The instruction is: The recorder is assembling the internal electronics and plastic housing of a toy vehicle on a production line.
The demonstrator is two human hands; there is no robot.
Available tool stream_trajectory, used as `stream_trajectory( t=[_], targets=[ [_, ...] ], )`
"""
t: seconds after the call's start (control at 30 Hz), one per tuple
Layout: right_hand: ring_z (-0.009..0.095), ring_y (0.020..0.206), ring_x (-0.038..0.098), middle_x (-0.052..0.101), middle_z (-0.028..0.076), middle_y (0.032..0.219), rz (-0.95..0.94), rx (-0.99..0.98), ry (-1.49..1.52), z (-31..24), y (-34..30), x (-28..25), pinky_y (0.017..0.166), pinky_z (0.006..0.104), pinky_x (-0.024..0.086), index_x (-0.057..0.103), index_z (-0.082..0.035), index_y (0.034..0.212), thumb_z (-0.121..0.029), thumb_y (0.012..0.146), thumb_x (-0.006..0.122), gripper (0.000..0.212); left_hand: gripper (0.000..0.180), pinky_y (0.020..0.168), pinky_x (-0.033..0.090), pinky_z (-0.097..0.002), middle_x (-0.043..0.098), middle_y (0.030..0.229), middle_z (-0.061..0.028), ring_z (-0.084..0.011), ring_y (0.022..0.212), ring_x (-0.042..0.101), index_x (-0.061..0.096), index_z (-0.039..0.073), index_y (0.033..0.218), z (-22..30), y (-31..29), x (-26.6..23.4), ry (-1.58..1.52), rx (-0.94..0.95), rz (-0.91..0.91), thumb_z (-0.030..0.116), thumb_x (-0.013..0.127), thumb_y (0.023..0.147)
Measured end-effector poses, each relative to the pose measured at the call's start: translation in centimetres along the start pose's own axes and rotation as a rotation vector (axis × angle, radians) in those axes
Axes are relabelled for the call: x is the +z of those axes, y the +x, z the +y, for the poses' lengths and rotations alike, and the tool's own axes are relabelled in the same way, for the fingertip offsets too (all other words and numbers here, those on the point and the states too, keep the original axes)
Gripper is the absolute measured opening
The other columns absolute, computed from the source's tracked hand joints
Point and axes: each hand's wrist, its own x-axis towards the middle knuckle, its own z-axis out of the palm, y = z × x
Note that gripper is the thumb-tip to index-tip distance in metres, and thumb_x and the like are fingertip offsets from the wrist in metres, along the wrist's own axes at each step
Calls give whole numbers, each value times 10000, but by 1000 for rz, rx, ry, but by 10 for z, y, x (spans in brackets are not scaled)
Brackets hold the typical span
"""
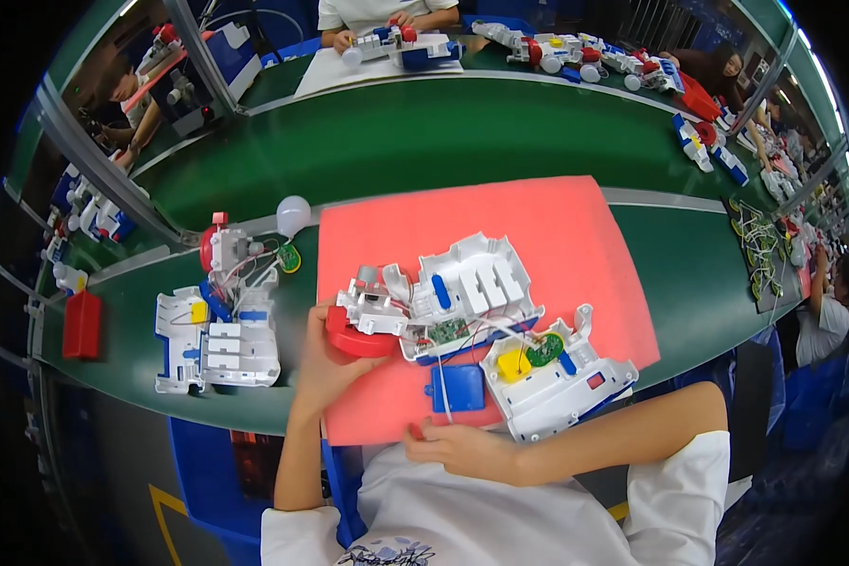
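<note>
On a pink foam mat [424, 203] lies an opened white plastic toy shell. Its upper half [481, 278] has white battery-like blocks inside and a small green circuit board [448, 330]. The other half [561, 396] carries a round green board [544, 350] and a yellow block [513, 366], joined by thin wires. My left hand [325, 363] is closed round the red ring-shaped part [357, 338] at the shell's left end. Below a blue square cover [457, 389], my right hand [462, 449] has its fingers pinched; a bit of red shows at the fingertips, too small to name.
Left of the mat sits another opened toy shell [241, 349] with a white bulb-shaped part [293, 216]. A red bin [82, 324] stands at far left. Across the green conveyor [424, 123], a co-worker's hands [401, 19] handle a similar toy. Wired green boards [762, 255] lie at right.
</note>
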Motion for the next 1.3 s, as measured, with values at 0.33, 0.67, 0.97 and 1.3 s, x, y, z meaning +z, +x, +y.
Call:
stream_trajectory(
  t=[0.33, 0.67, 0.97, 1.3],
  targets=[
    [261, 897, 686, 689, 95, 902, 841, 563, 1560, 109, -42, -5, 844, 418, 532, 530, -63, 1270, -234, 863, 746, 492, 667, 1010, 457, -357, 500, 1364, -141, -229, 1198, 550, 466, 43, 1164, -14, -11, -2, -84, 107, 15, 48, 877, 639],
    [184, 889, 672, 655, 98, 1005, 922, 1262, 2004, 195, -108, 106, 819, 352, 544, 480, 2, 1309, -225, 847, 750, 582, 675, 1069, 398, -398, 478, 1364, -183, -273, 1259, 499, 447, 58, 1168, -24, -7, 1, 28, 224, 72, -3, 804, 599],
    [179, 1048, 623, 635, 77, 1131, 767, 1135, 1853, 206, -131, 131, 925, 335, 494, 518, -73, 1306, -155, 765, 813, 621, 800, 1084, 376, -406, 488, 1335, -129, -259, 1257, 485, 434, 49, 1312, -29, -13, -1, -6, 167, 140, 57, 808, 605],
    [202, 1159, 590, 576, 76, 1260, 862, 1036, 1698, 221, -133, 147, 988, 350, 489, 505, -106, 1212, -25, 738, 800, 564, 596, 1086, 346, -396, 498, 1335, -158, -285, 1254, 485, 524, 70, 1121, -3, 29, 2, 36, 229, 90, 3, 714, 560]
  ],
)
